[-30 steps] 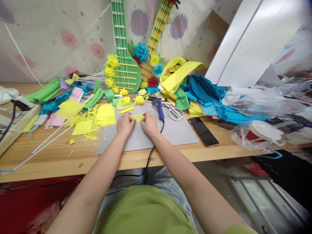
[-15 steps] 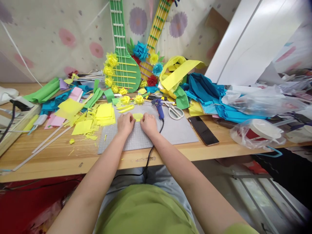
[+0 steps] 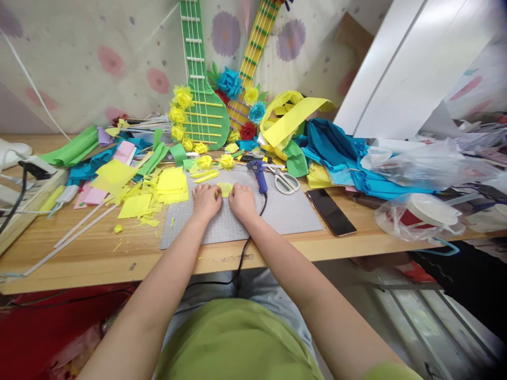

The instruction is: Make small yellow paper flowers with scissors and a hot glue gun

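A small piece of yellow crepe paper [image 3: 225, 188] lies between my two hands over the grey cutting mat [image 3: 289, 219]. My left hand [image 3: 206, 200] is closed at the paper's left end, thumb and fingers pinched together. At the other end my right hand [image 3: 242, 200] has its fingers curled onto the paper. Just right of the hands, a blue glue gun [image 3: 259, 177] rests on the mat, its black cord running down past my right wrist. White-handled scissors [image 3: 287, 183] lie beside it.
Left of the mat sits a stack of yellow paper squares [image 3: 172, 184] among scraps. A green paper guitar [image 3: 204, 113] and a yellow one [image 3: 253, 53] lean on the back wall. A phone [image 3: 331, 211], blue paper [image 3: 336, 142] and a bagged cup [image 3: 422, 216] are rightward.
My left hand has shifted slightly, its fingers a little more raised and bent at the paper. My right hand stays almost in place on the right end.
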`<control>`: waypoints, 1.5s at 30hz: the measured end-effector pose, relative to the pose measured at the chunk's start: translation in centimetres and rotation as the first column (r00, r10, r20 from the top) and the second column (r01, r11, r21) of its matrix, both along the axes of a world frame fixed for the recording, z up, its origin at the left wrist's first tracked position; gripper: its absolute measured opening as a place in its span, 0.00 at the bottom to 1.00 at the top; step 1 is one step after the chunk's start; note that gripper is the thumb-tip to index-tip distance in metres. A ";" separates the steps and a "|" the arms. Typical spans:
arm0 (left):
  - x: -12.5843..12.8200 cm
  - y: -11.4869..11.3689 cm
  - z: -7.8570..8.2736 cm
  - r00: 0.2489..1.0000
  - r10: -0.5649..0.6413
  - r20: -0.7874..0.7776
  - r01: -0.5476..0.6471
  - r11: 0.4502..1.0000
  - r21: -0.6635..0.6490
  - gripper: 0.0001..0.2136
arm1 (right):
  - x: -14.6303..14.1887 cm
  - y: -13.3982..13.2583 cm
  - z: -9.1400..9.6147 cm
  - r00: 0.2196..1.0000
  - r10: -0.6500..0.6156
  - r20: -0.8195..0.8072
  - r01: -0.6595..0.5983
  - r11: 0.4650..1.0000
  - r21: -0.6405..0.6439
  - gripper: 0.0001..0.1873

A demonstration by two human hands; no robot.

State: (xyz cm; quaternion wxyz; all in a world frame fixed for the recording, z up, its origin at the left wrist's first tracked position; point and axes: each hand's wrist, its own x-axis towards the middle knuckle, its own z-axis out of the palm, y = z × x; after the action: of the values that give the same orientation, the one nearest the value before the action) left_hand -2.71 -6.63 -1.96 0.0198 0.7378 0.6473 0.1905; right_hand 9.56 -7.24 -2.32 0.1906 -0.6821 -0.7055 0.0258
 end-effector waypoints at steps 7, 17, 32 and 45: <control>0.0 0.1 -0.1 0.999 0.008 0.042 -0.009 1.000 0.024 0.07 | 0.0 -0.2 -0.1 1.000 0.016 0.024 -0.017 0.999 0.029 0.11; -0.5 0.1 0.4 0.996 -0.001 0.091 0.002 1.000 -0.014 0.12 | 0.6 0.1 -0.3 1.000 0.030 -0.003 -0.031 1.000 -0.008 0.11; -0.7 6.1 2.2 0.949 -0.105 0.299 0.185 0.950 -0.253 0.18 | 1.0 0.6 -0.7 0.970 0.049 -0.238 -0.039 0.998 0.050 0.08; 1.6 8.1 4.6 0.937 -0.339 0.085 0.331 0.785 -0.523 0.16 | 1.4 0.5 -0.5 0.940 0.065 -0.335 -0.058 0.998 0.031 0.09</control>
State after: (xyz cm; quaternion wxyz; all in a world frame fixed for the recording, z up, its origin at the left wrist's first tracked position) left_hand -1.11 1.44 2.60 0.2513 0.8076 0.5334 -0.0068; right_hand 10.96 -6.75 -2.78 0.3143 -0.6435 -0.6837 0.1403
